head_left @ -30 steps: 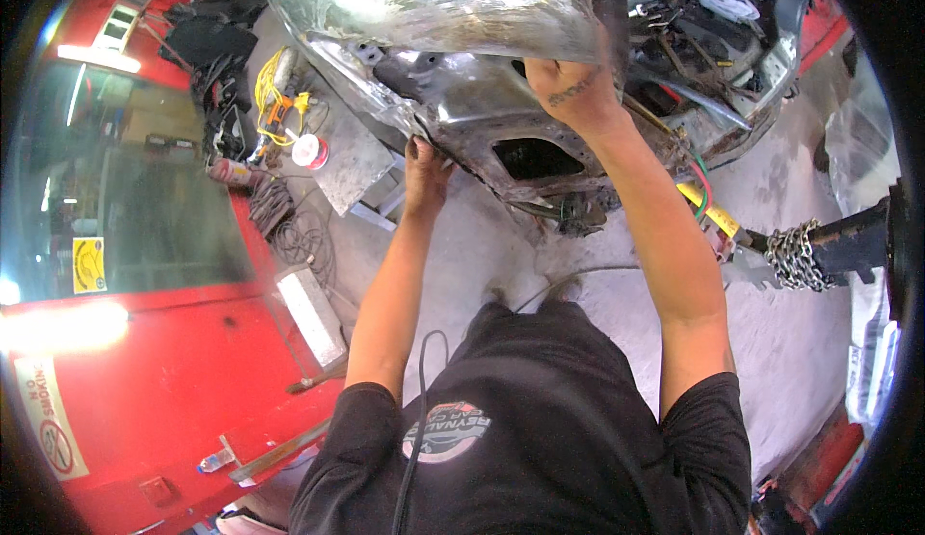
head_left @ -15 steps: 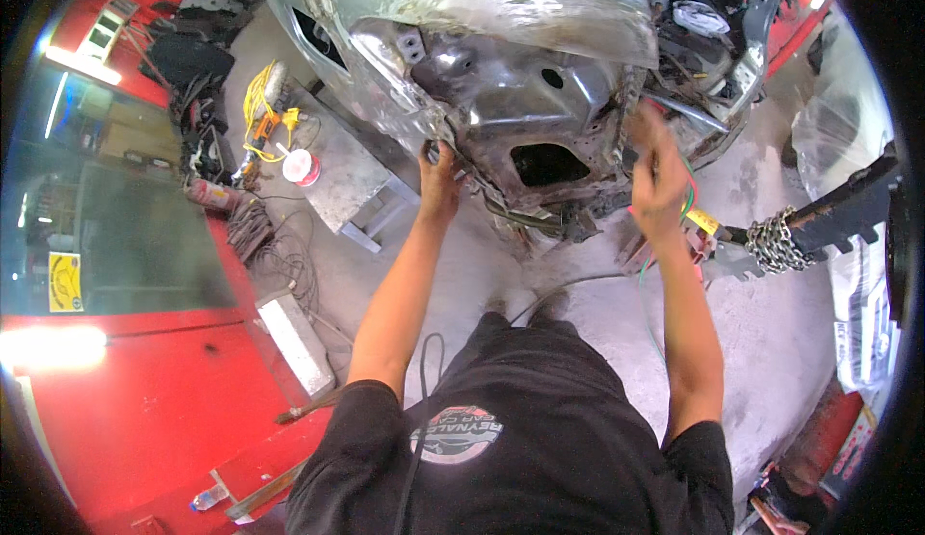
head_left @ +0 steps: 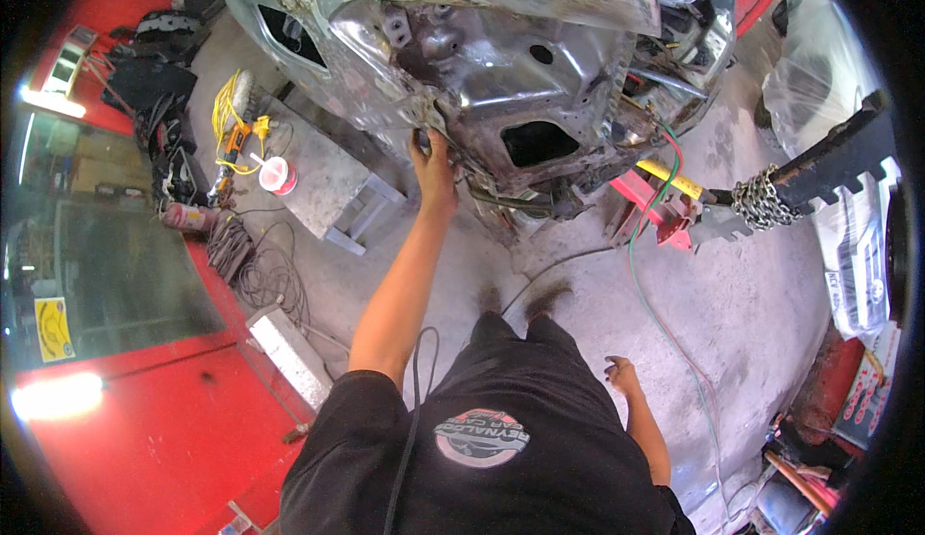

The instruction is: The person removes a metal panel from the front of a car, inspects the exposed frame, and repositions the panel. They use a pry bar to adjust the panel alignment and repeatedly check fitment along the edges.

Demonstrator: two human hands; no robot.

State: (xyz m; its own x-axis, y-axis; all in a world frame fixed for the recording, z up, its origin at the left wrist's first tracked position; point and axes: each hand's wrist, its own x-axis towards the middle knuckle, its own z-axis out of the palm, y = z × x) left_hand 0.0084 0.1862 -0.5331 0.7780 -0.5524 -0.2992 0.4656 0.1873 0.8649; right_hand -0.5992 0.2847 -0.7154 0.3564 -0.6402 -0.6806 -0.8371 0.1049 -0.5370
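Note:
My left hand is closed on the lower edge of a bare-metal car body panel, with thumb and fingers at its corner. Beside it lies the stripped inner metal of the wheel arch, with a dark oval-like opening below and torn, rusty edges. My right hand hangs low beside my right thigh, away from the car. Its fingers are loosely bent and apart, and I see nothing held in them.
Left of the car stands a low metal bench with a red-and-white tub and a yellow-corded power tool. Right, a red jack-like stand, thin red and green hoses, and a notched black beam wrapped in chain. Cables lie coiled left.
My right hand has left the car's right side and dropped down beside my thigh. My left hand stays on the panel edge. The view has shifted slightly.

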